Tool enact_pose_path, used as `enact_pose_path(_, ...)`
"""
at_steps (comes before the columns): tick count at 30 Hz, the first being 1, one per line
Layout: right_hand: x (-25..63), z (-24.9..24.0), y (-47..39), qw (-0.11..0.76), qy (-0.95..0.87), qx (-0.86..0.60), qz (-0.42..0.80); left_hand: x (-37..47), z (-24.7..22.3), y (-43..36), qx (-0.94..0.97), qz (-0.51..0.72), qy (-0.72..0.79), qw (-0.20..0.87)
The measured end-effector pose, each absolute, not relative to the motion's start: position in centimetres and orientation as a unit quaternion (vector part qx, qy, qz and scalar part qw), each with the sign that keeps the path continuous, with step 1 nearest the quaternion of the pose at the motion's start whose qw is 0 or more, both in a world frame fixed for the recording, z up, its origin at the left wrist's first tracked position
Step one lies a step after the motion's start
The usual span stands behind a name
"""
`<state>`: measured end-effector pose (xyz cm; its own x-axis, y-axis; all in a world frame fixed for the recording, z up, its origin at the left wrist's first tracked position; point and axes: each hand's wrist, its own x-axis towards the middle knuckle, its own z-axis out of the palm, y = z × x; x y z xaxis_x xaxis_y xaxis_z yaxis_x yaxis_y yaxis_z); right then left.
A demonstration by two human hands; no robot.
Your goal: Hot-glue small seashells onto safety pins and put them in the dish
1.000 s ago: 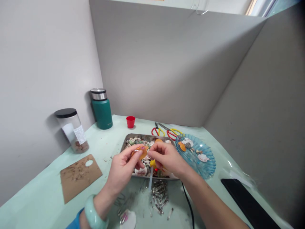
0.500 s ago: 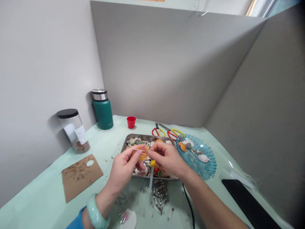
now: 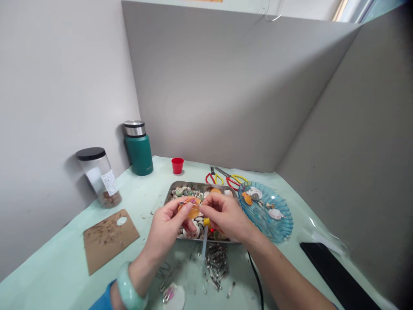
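Observation:
My left hand is closed on an orange shell, pinching its edge between thumb and fingers. A thin metal safety pin lies across the shell over a small purple spot. My right hand is closed, with thumb and forefinger pinched at the pin's right end. Both hands are above a metal tray of mixed shells. Below my right fingers show a yellow part, a red light and a pale glue stick, seemingly of a glue gun mostly hidden by that hand.
Loose safety pins are heaped before the tray, near a white shell. A blue plate with shells and scissors are right. Cardboard, a jar, a green flask and a red cup stand left.
Both hands keep almost the same place. The orange shell and pin have shifted very slightly left between my fingers.

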<state>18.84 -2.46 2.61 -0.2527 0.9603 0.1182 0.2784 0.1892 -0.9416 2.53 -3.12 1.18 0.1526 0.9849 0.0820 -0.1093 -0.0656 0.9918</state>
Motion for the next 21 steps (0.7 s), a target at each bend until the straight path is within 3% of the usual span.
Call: enact_pose_path(21,18.48,2.17,-2.42,0.386,-0.653,-0.486,0.434,2.43,0.82,-2.84,0.505,0.497,0.397,0.583)
